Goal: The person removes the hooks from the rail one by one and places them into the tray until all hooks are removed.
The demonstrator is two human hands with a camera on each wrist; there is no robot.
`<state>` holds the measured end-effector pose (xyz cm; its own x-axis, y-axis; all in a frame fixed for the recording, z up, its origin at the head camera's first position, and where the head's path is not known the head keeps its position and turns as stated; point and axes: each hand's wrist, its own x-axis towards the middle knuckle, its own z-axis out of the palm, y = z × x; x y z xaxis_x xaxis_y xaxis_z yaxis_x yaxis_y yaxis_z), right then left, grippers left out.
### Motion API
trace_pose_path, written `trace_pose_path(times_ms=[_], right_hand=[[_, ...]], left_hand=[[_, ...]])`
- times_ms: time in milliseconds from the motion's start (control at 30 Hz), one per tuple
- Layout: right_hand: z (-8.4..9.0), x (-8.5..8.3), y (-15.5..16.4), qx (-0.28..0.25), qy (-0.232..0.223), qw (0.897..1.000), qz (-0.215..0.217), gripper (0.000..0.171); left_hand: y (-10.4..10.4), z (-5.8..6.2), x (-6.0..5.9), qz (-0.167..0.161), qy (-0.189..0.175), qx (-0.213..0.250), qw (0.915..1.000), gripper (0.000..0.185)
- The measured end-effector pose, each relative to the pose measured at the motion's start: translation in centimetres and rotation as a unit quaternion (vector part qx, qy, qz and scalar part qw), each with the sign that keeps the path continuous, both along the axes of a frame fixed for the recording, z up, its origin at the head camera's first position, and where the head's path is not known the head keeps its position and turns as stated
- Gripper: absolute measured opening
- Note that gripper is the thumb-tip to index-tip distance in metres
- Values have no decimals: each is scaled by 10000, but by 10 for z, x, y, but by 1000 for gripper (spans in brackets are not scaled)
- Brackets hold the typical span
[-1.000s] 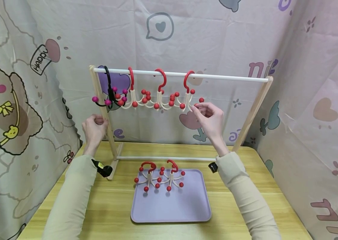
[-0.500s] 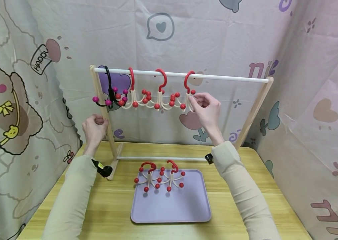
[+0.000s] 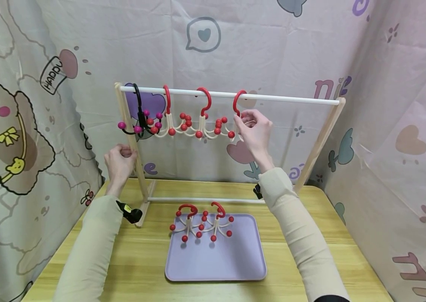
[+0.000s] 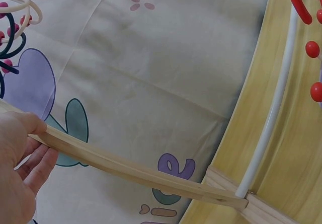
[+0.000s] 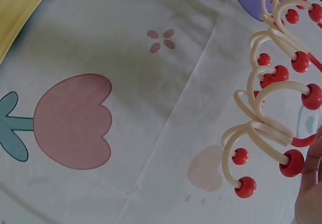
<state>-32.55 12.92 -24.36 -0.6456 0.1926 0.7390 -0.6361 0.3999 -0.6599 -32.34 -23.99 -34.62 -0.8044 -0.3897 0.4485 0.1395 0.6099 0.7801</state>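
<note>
A wooden rack with a white top rod [image 3: 292,98] stands at the back of the table. On the rod hang a black hanger with magenta balls [image 3: 139,119] and three red-hooked hangers with cream arms and red balls. My right hand [image 3: 244,121] pinches the rightmost red hanger [image 3: 238,102] just below its hook. In the right wrist view that hanger's cream arms [image 5: 261,128] fill the right side, with my right hand [image 5: 309,194] at the edge. My left hand [image 3: 122,153] grips the rack's left post [image 3: 129,126], also seen as the post [image 4: 126,166] under my left hand [image 4: 20,163].
A lilac tray [image 3: 220,260] lies on the wooden table [image 3: 311,268] in front of the rack, with two more red hangers [image 3: 188,222] [image 3: 217,218] at its far end. Patterned cloth walls close in behind and at both sides.
My right hand has moved up and slightly left, from the rightmost hanger's lower arms to just under its hook. My left hand has stayed on the post.
</note>
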Motion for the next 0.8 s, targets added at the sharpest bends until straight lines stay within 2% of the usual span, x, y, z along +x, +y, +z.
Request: trace_pose_path(times_ms=[400, 567, 800], right_hand=[[9, -11, -6, 567, -77, 9968, -556, 25], [10, -14, -6, 739, -3, 9953, -627, 23], [10, -16, -5, 711, 36, 9954, -641, 21]], left_hand=[[0, 1, 1, -39, -87, 53, 9999, 28], [0, 1, 1, -25, -83, 40, 10000, 28], [0, 1, 1, -28, -58, 32, 10000, 27]])
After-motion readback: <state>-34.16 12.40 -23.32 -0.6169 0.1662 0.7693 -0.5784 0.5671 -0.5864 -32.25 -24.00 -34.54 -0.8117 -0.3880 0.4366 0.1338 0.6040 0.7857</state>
